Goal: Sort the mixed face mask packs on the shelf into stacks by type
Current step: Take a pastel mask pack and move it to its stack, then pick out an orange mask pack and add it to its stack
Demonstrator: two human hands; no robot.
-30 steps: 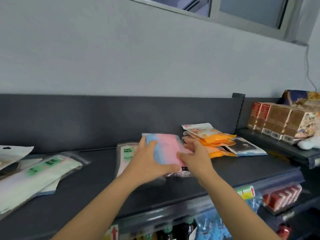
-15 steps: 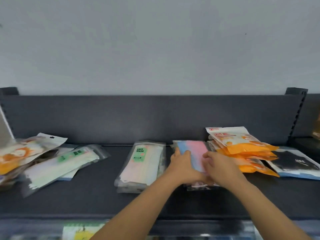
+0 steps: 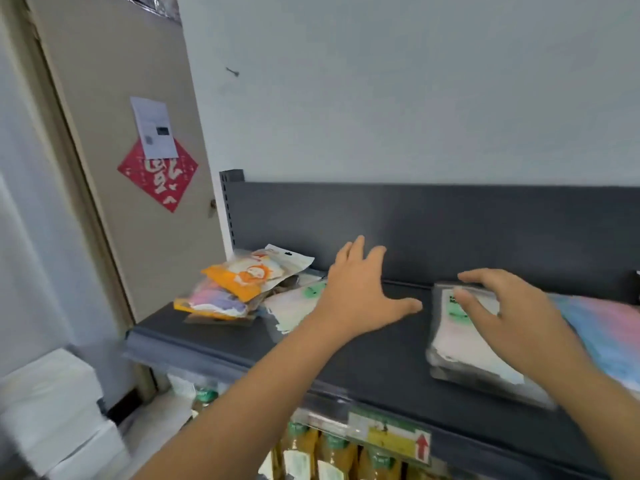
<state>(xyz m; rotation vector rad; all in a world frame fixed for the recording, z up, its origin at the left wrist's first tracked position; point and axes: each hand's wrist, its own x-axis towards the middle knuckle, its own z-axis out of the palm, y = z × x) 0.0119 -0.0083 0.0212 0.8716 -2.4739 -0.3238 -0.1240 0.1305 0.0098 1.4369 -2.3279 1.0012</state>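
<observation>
A dark grey shelf (image 3: 363, 362) holds the mask packs. At its left end lies a mixed pile: an orange-and-white pack (image 3: 254, 275) on top, a pink-purple pack (image 3: 214, 301) under it, and a clear pack with a green label (image 3: 294, 306) beside them. My left hand (image 3: 356, 296) hovers open over that clear pack, fingers spread. My right hand (image 3: 502, 313) is open, fingers curled above a stack of clear green-label packs (image 3: 464, 344). A blue-and-pink pack (image 3: 602, 334) lies at the right edge.
The shelf's dark back panel (image 3: 450, 230) rises behind the packs. A beige door (image 3: 114, 133) with a red paper and a white note stands to the left. White boxes (image 3: 52, 410) sit at lower left. Bottles (image 3: 311, 452) fill the shelf below, behind a price tag.
The view swung left to the shelf's left end. Both hands let go of the blue-and-pink pack, which now lies at right; my left hand reached toward the left pile.
</observation>
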